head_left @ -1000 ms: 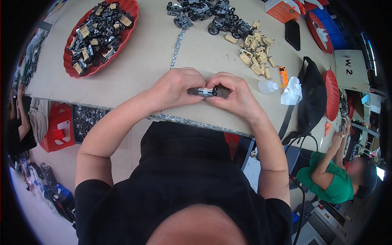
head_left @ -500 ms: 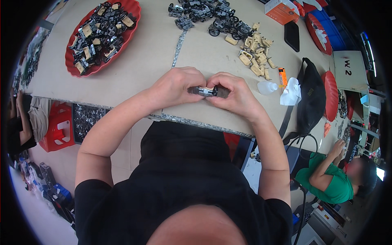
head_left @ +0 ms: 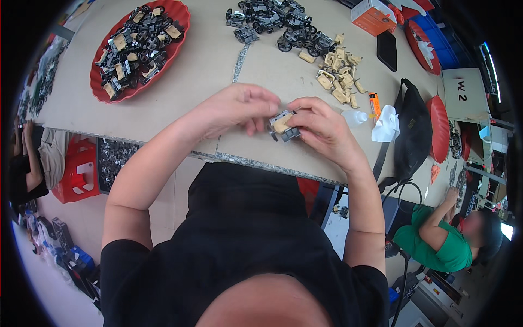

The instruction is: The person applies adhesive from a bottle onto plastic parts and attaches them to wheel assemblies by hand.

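Observation:
My right hand [head_left: 324,128] grips a small toy car [head_left: 281,123] with a tan part on its grey and black body, its fingers and thumb closed on the right side. My left hand [head_left: 239,108] is just left of the car, its fingers loosely bent and apart, with nothing seen in them. Whether a fingertip still touches the car I cannot tell. Past my hands lie a heap of tan plastic parts [head_left: 342,76] and a pile of black wheeled toy car bodies [head_left: 272,19].
At the far left stands a red scalloped tray [head_left: 187,38] heaped with toy cars carrying tan parts. To the right are a small white bottle [head_left: 354,117], a crumpled white tissue [head_left: 385,124], a black bag [head_left: 413,133] and a phone [head_left: 387,50]. A person in green [head_left: 441,240] works at the right.
Both hands were pinching the toy car's ends. My left hand has let go and drawn back left; the right has turned the car so its tan part shows.

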`<state>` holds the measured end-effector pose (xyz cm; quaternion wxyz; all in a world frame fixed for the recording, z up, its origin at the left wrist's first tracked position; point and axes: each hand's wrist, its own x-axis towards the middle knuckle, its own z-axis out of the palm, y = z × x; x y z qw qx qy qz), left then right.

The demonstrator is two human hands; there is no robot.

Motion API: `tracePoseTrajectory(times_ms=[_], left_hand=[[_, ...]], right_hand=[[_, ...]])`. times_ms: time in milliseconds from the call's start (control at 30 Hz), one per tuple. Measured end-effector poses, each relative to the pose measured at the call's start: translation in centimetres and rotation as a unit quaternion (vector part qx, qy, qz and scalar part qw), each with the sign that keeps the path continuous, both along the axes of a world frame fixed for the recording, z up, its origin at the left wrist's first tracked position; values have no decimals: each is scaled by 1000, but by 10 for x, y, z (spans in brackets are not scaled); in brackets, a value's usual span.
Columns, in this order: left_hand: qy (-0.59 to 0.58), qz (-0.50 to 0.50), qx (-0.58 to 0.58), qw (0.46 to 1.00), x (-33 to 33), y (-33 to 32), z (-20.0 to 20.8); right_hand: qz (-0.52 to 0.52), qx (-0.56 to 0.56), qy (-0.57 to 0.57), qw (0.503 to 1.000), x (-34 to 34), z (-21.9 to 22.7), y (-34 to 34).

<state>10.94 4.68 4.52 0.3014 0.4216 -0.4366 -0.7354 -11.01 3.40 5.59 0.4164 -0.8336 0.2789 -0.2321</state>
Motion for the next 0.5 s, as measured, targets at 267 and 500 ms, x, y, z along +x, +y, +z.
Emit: tracePoseTrajectory(times_ms=[267, 500], left_hand=[[34, 38, 81, 995, -10, 5, -3], [5, 75, 25, 997, -22, 15, -17]], right_hand=[[-184, 303, -183, 917, 9, -5, 9], [-184, 380, -124, 898, 20, -31, 17]])
